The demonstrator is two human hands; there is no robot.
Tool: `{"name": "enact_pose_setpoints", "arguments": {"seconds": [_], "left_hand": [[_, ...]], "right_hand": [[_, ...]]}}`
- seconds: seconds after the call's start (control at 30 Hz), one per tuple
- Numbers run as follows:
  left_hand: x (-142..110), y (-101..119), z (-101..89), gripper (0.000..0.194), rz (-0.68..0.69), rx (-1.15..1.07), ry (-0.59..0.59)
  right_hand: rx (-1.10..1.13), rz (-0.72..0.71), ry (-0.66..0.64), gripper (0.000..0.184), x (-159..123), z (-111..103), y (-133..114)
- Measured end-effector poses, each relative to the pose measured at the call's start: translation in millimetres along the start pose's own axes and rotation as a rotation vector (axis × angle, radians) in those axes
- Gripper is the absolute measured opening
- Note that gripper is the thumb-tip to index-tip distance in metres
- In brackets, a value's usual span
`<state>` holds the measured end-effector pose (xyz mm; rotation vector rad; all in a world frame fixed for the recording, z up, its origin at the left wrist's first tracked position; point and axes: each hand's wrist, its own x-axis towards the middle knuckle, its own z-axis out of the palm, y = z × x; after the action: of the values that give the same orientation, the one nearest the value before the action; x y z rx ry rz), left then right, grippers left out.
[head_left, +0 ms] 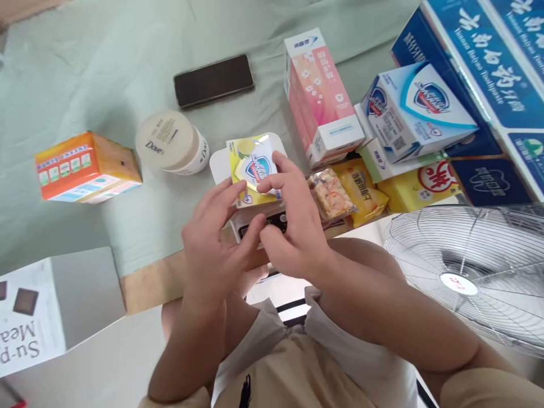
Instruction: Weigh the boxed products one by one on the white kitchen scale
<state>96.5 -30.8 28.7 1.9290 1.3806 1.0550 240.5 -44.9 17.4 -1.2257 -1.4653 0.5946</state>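
Note:
A yellow and white Safeguard soap box (254, 161) lies on a small white scale (219, 161), whose dark display panel shows at the near edge. My left hand (215, 232) is at the box's near left corner, its fingertips touching that side and its thumb apart. From the right, my right hand (293, 218) has its index fingertip on the box and another finger along its right edge. Its thumb hangs over the display, away from the box. Neither hand wraps around the box. My fingers hide part of the box and the panel.
A Dove jar (168, 141), an orange box (87, 167) and a phone (215, 81) lie on the green cloth. At right stand a pink box (321, 96), a Safeguard box (420, 110), snack packets (331, 192) and toothpaste cartons (488, 56). A fan (463, 272) stands near right.

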Motion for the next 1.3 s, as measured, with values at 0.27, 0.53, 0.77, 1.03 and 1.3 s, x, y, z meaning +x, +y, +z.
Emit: {"name": "enact_pose_setpoints", "arguments": {"seconds": [0.27,0.53,0.77,1.03,1.3], "left_hand": [[8,8,19.3,0.039,0.138,-0.081,0.307],[45,37,61.2,0.03,0.086,-0.295,0.305],[72,45,99.3,0.023,0.095,-0.269,0.231],[73,57,119.9,0.033,-0.096,-0.28,0.125],[77,60,112.2,0.035,-0.072,-0.239,0.151]], "right_hand": [[0.053,-0.117,0.111,0.043,6,-7,-5],[-0.037,-0.291,0.344,0.04,14,-40,-7],[-0.152,-0.093,0.298,0.036,1,-69,3],[-0.111,-0.076,0.254,0.038,-5,-68,2],[-0.093,-0.159,0.276,0.036,0,-58,6]]}}
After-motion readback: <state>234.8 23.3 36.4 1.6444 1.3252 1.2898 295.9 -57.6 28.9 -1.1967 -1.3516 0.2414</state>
